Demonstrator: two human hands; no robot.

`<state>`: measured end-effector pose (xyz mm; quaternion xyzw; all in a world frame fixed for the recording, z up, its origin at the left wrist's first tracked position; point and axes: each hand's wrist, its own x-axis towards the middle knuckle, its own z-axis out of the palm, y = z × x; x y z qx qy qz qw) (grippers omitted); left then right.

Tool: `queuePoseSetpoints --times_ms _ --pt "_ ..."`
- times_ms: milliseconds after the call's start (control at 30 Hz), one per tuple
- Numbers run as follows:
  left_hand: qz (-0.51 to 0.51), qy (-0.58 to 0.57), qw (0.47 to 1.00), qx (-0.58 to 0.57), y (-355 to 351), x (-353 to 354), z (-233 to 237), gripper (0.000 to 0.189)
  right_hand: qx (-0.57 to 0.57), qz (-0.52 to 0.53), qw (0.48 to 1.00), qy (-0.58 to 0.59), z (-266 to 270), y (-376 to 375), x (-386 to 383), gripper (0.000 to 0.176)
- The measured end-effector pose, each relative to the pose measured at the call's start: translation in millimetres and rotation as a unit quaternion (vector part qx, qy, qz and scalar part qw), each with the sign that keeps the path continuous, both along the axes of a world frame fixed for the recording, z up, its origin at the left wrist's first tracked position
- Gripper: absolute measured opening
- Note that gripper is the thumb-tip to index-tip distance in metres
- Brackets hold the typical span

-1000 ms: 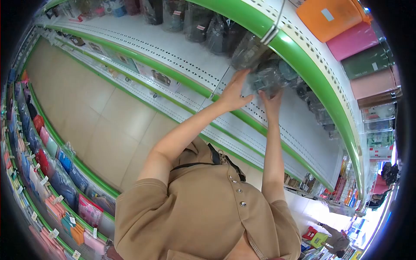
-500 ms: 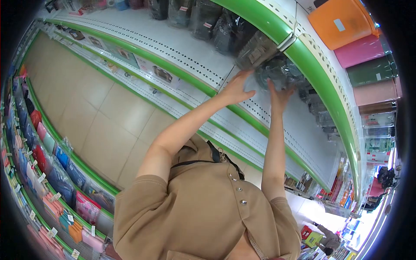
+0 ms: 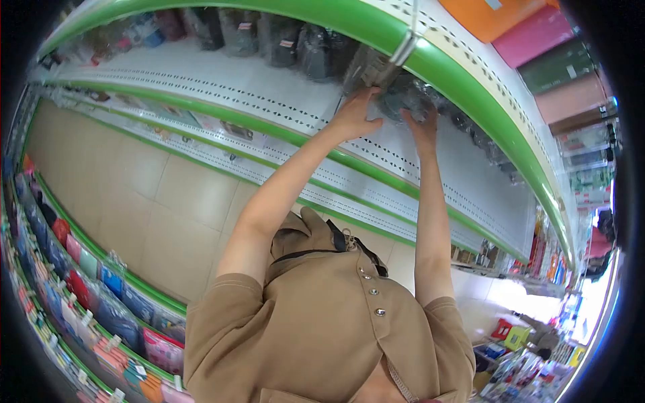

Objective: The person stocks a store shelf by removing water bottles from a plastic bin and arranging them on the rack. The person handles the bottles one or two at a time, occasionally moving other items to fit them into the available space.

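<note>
Reaching up with both hands at a dark pack (image 3: 403,101) wrapped in crinkly clear plastic. It sits high on the white shelf (image 3: 269,87), tucked right under the green rail (image 3: 463,87) that curves overhead. The right hand (image 3: 422,126) is under the pack and touches its lower side, with the fingers (image 3: 411,115) pointing up into the wrap. They're half buried in the plastic, so I honestly can't tell whether they're gripping or just pushing. The left hand (image 3: 355,115) is just beside it, palm against a second, paler pack (image 3: 366,70), fingers spread flat and thumb stuck out toward the other hand. The two hands are close but not touching.

Further along the same shelf there's a row of more dark packs (image 3: 302,47) standing side by side, going off to the left. The shelf itself has little holes all over and a green edge. A metal clip (image 3: 404,46) sits on the rail just above the hands. Above the rail, top right, are flat boxes side by side: orange (image 3: 484,10), pink (image 3: 531,33), dark green (image 3: 557,64). Under the arms are lower shelves (image 3: 376,195), then beige floor tiles (image 3: 148,195), and on the far left there's another rack (image 3: 80,289) full of small colourful packets. A tan short-sleeved shirt (image 3: 322,329) fills the bottom.
</note>
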<state>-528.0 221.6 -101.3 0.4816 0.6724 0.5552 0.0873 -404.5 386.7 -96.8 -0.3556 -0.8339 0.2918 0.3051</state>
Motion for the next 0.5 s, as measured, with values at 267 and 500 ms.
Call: queuePoseSetpoints --times_ms 267,500 --pt "-0.084 -0.1 0.991 0.033 -42.6 54.3 22.6 0.039 0.046 -0.088 0.975 0.199 7.4 -63.8 57.4 0.057" --pt "-0.338 -0.226 0.909 -0.089 -42.6 88.0 -34.0 0.028 0.049 -0.203 0.965 0.16 -24.5 -154.7 137.3 0.042"
